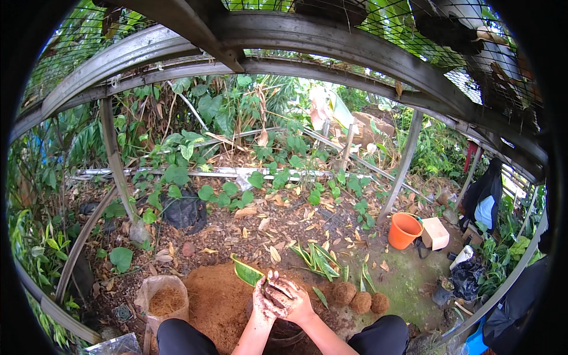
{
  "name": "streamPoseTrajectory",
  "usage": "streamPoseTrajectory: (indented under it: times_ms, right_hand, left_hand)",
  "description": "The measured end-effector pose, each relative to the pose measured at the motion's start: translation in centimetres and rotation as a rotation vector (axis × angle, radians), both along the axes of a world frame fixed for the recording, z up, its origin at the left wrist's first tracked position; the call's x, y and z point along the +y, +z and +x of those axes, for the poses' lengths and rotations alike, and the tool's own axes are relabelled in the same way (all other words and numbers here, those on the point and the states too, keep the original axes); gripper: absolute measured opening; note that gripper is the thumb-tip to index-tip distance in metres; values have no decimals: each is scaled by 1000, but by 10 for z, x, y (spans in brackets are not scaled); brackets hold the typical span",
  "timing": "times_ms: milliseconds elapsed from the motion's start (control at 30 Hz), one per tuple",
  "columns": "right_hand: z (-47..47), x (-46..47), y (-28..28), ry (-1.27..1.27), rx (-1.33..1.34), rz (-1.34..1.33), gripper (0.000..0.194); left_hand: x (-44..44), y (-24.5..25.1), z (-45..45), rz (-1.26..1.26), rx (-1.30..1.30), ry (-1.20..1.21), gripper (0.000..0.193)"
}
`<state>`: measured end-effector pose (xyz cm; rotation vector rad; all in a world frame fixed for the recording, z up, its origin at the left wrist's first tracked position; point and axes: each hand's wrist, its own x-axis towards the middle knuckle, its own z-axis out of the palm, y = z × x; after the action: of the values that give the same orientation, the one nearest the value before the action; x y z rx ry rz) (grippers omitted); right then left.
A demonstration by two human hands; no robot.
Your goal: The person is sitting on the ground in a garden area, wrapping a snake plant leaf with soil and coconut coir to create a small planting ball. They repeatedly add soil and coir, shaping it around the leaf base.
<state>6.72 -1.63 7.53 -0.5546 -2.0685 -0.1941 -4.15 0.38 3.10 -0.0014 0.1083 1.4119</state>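
Dark wet soil coats my left hand [262, 302] and my right hand [290, 301], which are cupped together in front of my knees. From between them a yellow-edged snake plant leaf [248, 272] sticks out to the upper left. The leaf's base, and whatever else the palms enclose, is hidden by the fingers. Under my hands is a dark round container [290, 341], partly covered by my forearms. A heap of brown coco peat [213, 297] spreads on the left. Right of my hands lie three fibre-covered balls [344, 293], two of them with leaves standing behind.
Several cut snake plant leaves [317, 259] lie beyond my hands. A translucent sack of coconut fibre [165, 301] stands at the left. Farther right are an orange bucket [404, 230] and a cardboard box [435, 234]. Metal posts [401, 166] and overhead beams [319, 33] frame the space.
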Motion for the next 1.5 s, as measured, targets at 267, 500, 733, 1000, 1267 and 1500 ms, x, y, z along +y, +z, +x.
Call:
streamPoseTrajectory:
  times_ms: [267,500,733,1000,1267,1500]
  right_hand:
    - [-14,-10,-1,-16,302,-389,28]
    - [-5,-1,0,-99,-83,-105,32]
    - [-4,-1,-17,-42,102,-124,31]
    - [-1,1,-23,-66,404,-273,17]
    - [-23,-5,-17,-111,653,-883,19]
    - [-7,-6,-20,-194,64,-126,30]
  left_hand:
    - [-3,8,5,90,69,146,16]
    - [1,-15,-5,73,166,-18,25]
    - [1,-19,3,-54,173,-40,26]
    - [0,-10,13,-131,266,-16,30]
    - [-5,3,6,-198,396,-7,37]
    - [3,-28,9,-96,151,0,22]
